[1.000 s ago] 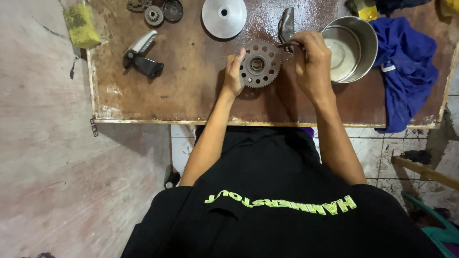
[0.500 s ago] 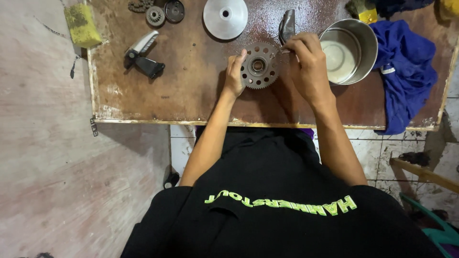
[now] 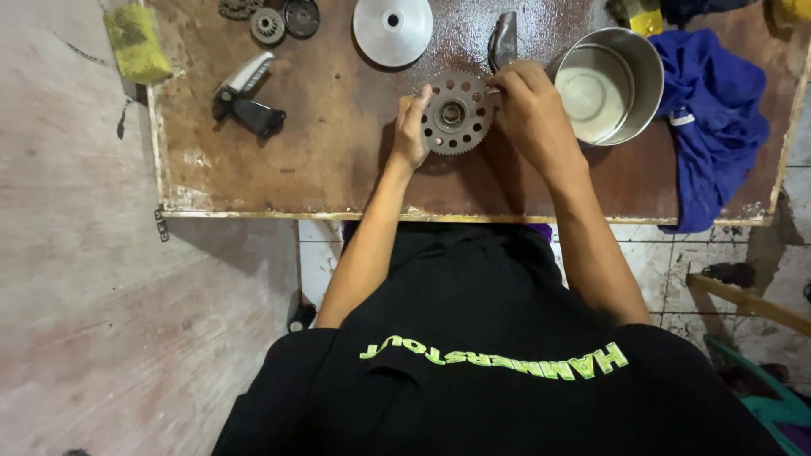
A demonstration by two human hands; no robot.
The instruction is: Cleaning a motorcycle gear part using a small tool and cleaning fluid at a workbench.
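A round toothed metal gear (image 3: 456, 116) with a ring of holes lies on the brown wooden table (image 3: 338, 160). My left hand (image 3: 410, 128) grips the gear's left rim with fingers curled. My right hand (image 3: 534, 114) is closed at the gear's upper right rim and grips a dark grey tool (image 3: 504, 38) whose end sticks out beyond the fingers. The tool's working tip is hidden by my fingers.
A silver cone-shaped disc (image 3: 391, 29) lies behind the gear. A steel bowl (image 3: 625, 59) and a blue cloth (image 3: 714, 127) are to the right. A black and silver lever part (image 3: 247, 100), small gears (image 3: 268, 25) and a yellow sponge (image 3: 133, 44) lie to the left.
Both hands stay on the gear. My right hand has shifted slightly along the gear's upper right rim; the gear has barely moved.
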